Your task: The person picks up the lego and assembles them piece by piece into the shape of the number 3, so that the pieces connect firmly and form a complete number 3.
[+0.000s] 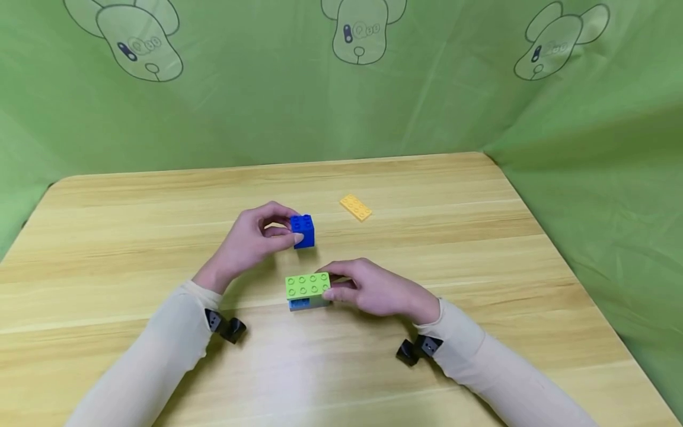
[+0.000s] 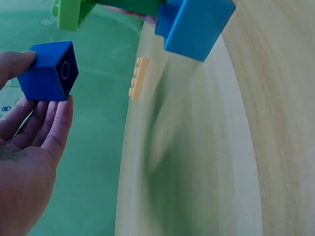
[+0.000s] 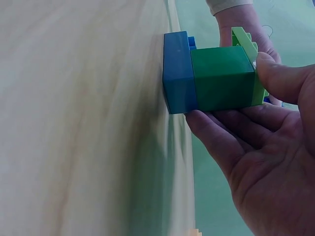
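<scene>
Between thumb and fingers my left hand pinches a dark blue toy brick, studs up in the head view. In the left wrist view that blue brick shows its hollow underside. Nearer to me, my right hand grips one end of a small stack of toy bricks. A light green plate with two rows of studs forms its top. Below that sits a dark green brick, and a lighter blue brick is at the bottom. The stack is held above the wooden table, a short way from the dark blue brick.
An orange-yellow studded plate lies flat on the wooden table, beyond both hands. A green cloth with printed animal heads hangs behind the table and along its right side. Small black cameras are strapped at both wrists.
</scene>
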`<state>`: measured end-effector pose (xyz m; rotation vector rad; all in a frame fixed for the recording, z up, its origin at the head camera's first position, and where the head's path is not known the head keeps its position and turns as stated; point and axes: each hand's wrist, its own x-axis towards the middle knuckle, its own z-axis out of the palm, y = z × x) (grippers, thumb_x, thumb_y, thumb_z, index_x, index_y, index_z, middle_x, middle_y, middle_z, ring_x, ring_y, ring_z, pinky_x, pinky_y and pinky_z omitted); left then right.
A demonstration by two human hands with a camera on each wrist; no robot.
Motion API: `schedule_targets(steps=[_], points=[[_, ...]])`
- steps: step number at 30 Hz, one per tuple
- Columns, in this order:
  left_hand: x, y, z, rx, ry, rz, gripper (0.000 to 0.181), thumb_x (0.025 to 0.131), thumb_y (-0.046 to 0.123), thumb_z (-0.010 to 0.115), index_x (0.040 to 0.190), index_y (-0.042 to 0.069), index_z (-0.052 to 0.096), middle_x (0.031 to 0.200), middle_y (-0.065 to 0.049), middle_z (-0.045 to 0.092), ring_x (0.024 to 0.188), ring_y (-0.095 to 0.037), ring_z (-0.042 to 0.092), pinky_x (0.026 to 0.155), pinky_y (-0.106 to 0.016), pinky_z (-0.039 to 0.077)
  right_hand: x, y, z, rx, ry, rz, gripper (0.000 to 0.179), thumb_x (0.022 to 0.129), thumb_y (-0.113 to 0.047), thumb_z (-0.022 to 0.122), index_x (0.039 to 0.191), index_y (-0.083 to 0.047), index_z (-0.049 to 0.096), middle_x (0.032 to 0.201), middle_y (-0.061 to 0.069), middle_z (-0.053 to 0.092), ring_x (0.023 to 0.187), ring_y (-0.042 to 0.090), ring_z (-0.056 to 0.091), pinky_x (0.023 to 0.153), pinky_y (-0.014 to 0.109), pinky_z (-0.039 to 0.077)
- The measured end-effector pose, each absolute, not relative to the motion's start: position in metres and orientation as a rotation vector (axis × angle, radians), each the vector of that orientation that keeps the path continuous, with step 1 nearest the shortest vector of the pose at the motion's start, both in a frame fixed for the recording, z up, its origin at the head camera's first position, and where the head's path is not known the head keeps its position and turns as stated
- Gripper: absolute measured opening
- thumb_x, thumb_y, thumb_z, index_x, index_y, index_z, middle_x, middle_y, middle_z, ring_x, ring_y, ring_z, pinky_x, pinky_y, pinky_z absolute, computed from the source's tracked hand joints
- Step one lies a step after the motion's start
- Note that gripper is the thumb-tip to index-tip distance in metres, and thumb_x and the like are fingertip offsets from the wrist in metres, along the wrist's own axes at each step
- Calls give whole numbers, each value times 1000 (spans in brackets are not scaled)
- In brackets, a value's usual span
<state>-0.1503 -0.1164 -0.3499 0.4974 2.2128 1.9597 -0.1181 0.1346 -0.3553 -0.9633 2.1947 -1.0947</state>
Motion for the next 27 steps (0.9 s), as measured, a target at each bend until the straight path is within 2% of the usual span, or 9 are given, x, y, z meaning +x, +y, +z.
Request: schedule_targets(steps=[13,27], points=[[-138,-111,-345,630,2187,2012,33,83,0,77,113,-5,64,113,-15,62,99,-27,63,91,-38,53,-119,135,-357,-983,2171,-1112,33,99,-19,61,128,-3,59,116,2,67,104,10,63,91,27,51],[-124,-104,-349,808,2259,2084,31,79,-2,80,107,0,68,103,-9,64,92,-26,63,89,-40,54,-120,135,-357,-1011,2165,-1106,36,99,-19,62,131,-3,58,116,1,67,101,11,63,88,28,52]])
